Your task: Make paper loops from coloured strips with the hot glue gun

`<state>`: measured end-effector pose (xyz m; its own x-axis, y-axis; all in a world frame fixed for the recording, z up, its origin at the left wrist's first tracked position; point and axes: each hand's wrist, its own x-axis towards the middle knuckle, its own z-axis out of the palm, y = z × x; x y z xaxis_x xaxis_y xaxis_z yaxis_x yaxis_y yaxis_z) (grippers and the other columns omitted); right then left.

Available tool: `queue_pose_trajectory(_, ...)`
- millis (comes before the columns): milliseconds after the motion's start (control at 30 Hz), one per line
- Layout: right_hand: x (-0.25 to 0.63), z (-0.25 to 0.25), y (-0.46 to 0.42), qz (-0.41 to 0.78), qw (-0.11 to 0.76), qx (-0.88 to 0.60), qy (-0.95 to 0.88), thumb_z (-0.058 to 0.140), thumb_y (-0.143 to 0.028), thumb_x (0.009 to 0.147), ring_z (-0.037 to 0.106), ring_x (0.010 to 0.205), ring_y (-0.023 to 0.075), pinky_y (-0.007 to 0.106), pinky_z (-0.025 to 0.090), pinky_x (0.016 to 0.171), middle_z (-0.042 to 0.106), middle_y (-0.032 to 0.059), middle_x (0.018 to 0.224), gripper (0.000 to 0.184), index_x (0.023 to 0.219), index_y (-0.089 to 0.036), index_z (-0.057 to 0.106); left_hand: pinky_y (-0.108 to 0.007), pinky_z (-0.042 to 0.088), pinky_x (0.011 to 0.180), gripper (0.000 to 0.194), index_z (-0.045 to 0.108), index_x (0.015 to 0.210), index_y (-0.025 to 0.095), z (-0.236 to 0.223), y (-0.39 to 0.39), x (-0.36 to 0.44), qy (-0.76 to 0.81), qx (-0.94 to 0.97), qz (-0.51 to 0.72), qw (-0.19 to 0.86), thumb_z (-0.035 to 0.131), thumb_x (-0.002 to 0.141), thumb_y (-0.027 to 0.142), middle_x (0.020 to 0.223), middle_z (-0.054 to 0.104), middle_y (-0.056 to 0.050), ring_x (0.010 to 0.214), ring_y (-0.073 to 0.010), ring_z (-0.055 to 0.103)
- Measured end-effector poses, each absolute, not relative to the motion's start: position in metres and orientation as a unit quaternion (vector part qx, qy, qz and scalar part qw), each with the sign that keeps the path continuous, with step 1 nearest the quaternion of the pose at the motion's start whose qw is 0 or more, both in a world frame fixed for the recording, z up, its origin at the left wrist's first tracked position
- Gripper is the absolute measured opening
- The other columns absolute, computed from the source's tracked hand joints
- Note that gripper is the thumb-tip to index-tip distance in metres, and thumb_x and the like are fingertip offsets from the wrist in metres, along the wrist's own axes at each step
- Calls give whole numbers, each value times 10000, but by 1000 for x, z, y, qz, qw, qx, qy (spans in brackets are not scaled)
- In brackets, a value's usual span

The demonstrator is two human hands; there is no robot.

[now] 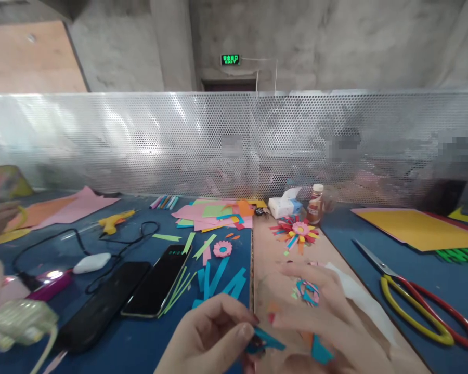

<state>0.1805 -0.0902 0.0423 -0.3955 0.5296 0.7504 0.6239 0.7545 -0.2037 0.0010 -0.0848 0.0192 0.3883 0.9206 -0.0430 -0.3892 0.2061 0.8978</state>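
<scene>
My left hand (214, 332) is closed at the bottom centre, pinching a blue paper strip (271, 340) between thumb and fingers. Beside it, my right hand (331, 317) is slightly blurred by motion, its fingers stretched out and apart over the cardboard (269, 249). A second blue paper piece (320, 350) shows below the right fingers; whether they touch it I cannot tell. Partly covered by that hand is a small ring of pink and blue paper (308, 292). Farther back on the cardboard is a multicoloured paper flower (299, 229) with a pink centre.
Large scissors (409, 301) lie at right, near yellow paper (417, 228). A tissue pack (284, 206) and bottle (315, 204) stand behind. To the left are blue strips (218, 278), a pink paper flower (222, 249), a phone (156, 283), a glue gun (115, 222) and another person's hand (0, 221).
</scene>
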Motion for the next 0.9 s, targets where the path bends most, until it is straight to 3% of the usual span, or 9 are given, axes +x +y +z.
queue_pose_trajectory(167, 186, 34, -88, -20, 471, -306, -827, 584, -266, 782, 476, 1007, 188, 327, 444, 868, 450, 0, 1131, 38, 747, -279, 579, -190, 472, 580, 213, 613, 712, 152, 24, -85, -8, 337, 494, 445, 666, 680, 669, 350, 640, 590, 22, 588, -82, 546)
queue_pose_trajectory(367, 183, 36, -92, -83, 454, -308, -832, 581, -288, 792, 492, 993, 176, 337, 398, 888, 499, 10, 1075, 23, 778, -282, 598, -185, 471, 629, 190, 592, 718, 160, 25, -90, -10, 351, 530, 425, 645, 641, 713, 344, 653, 594, 23, 645, -88, 563)
queue_pose_trajectory(500, 180, 45, -99, -111, 450, -334, -821, 532, -385, 814, 550, 880, 166, 297, 461, 761, 577, 4, 933, 133, 750, -311, 623, -181, 468, 624, 175, 581, 732, 164, 22, -92, -14, 365, 544, 424, 625, 622, 729, 334, 666, 593, 20, 634, -86, 557)
queue_pose_trajectory(600, 177, 55, -105, -137, 402, -357, -832, 519, -387, 821, 551, 876, 176, 275, 463, 669, 596, 10, 917, 146, 759, -318, 631, -170, 462, 558, 168, 583, 754, 169, 21, -93, -17, 390, 578, 412, 587, 599, 739, 336, 663, 592, 11, 591, -89, 541)
queue_pose_trajectory(700, 172, 61, -108, -172, 337, -380, -844, 414, -333, 881, 547, 828, 167, 286, 432, 658, 606, 11, 880, 243, 767, -285, 622, -164, 460, 519, 138, 588, 747, 173, 23, -95, -20, 423, 623, 401, 522, 581, 739, 310, 656, 602, -1, 584, -104, 554)
queue_pose_trajectory(900, 163, 54, -108, -271, 269, -345, -858, 207, -181, 920, 491, 623, 152, 318, 317, 632, 563, -27, 616, 439, 679, -229, 572, -173, 480, 546, 80, 598, 733, 182, 26, -93, -22, 454, 711, 388, 372, 539, 726, 236, 644, 635, -11, 584, -121, 590)
